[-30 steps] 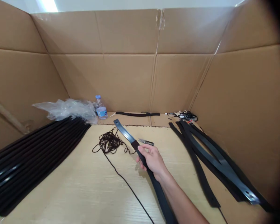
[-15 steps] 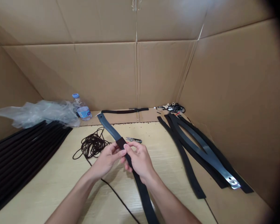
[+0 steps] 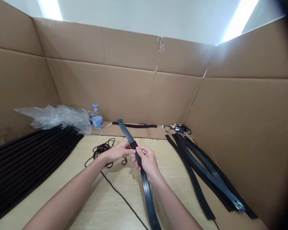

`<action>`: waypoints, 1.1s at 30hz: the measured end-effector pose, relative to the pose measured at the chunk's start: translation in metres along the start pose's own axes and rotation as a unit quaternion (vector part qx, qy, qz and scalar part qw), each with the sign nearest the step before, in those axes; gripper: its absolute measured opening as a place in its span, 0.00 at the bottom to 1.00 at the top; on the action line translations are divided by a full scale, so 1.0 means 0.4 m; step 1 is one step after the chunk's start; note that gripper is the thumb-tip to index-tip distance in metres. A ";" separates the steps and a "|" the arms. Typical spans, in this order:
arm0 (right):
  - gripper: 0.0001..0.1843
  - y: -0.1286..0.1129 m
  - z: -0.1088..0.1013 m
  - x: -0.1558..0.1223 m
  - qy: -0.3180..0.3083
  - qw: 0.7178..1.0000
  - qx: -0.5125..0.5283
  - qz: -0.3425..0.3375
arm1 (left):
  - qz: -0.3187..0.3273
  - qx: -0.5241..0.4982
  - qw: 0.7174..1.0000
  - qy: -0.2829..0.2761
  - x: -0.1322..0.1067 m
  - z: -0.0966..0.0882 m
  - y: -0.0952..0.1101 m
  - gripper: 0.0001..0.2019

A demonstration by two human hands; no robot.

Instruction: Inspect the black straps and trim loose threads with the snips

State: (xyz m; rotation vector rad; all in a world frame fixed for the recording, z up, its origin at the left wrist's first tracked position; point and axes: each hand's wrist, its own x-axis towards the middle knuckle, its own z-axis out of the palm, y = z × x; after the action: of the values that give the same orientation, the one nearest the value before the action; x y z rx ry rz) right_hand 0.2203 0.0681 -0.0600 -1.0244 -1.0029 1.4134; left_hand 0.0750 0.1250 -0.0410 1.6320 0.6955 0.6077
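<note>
A long, curved dark strip [image 3: 147,191] with a hole at its far end is held up between my hands, running from the near edge toward the back. Around it, just beyond my fingers, is a short dark brown wrapped band [image 3: 133,145]. My left hand [image 3: 120,151] pinches the strip's left side at the band. On the other side, my right hand [image 3: 147,161] grips it with the thumb on top. Behind my left hand lies a loose tangle of dark cord [image 3: 102,149], one strand trailing toward the near edge.
Several dark strips [image 3: 194,179] lie along the right side. At left is a row of black lengths [image 3: 33,150], with a clear plastic bag [image 3: 60,116] and a water bottle [image 3: 97,118] behind. Cardboard walls [image 3: 103,86] enclose the table; scraps [image 3: 180,128] sit at the back right.
My view has tilted up. The strip has turned, so its near part shows a glossy surface. Both hands still hold it near the brown band. The small snips behind them are now out of sight.
</note>
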 end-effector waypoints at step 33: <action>0.17 0.033 -0.048 -0.090 -0.041 0.992 0.019 0.115 | 0.278 0.294 0.914 0.039 -0.436 0.161 -0.087 0.04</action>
State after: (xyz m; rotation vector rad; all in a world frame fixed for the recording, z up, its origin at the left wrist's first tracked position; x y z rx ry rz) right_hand 0.2371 0.0321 -0.0758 -1.0872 -0.9367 1.6680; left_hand -0.0019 -0.0410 -0.0881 2.4180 0.4832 0.9326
